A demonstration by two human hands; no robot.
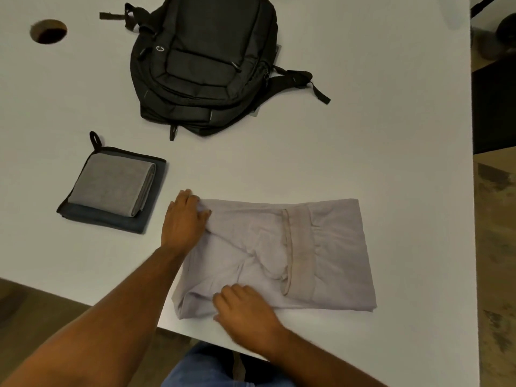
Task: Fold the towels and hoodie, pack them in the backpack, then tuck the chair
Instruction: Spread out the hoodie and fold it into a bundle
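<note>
A pale lilac hoodie [279, 255] lies folded into a rough rectangle near the front edge of the white surface [391, 121], its ribbed hem band showing across the top layer. To its left sits a folded grey towel [111, 185] stacked on a folded dark blue towel [131, 222] with a hanging loop. A black backpack [206, 62] lies flat farther back, zipped, straps splayed.

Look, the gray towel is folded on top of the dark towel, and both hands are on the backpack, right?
Not quite. The head view shows both hands, left and right, on the hoodie, not the backpack. The gray towel is on the dark towel.
</note>
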